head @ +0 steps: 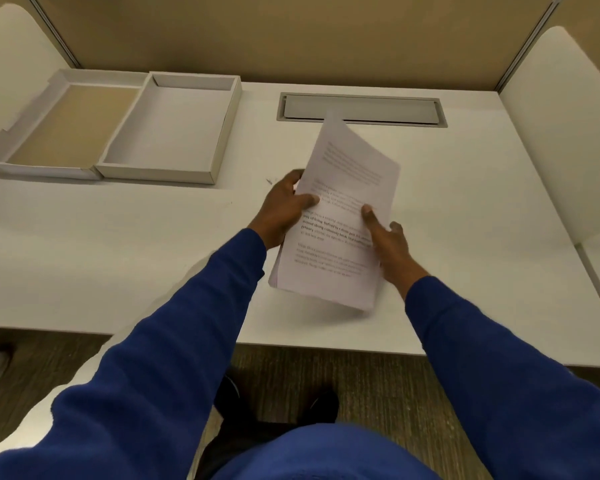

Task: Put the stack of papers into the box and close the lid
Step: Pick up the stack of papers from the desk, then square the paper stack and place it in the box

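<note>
A stack of printed white papers [343, 188] is lifted off the white desk [118, 265] near its middle, tilted with its far end raised. My left hand [281, 207] grips the stack's left edge, thumb on top. My right hand [388, 244] holds the right edge, thumb on the top sheet. The box [167, 168] lies at the far left of the desk, empty, a shallow grey-white tray. Its hinged lid [73, 119] is folded flat to the left, brown inside.
A grey cable slot cover [361, 110] is set into the desk behind the papers. Tan partition walls [291, 36] close off the back, and white side panels [561, 133] stand at left and right. Carpet and my feet show below the desk's front edge.
</note>
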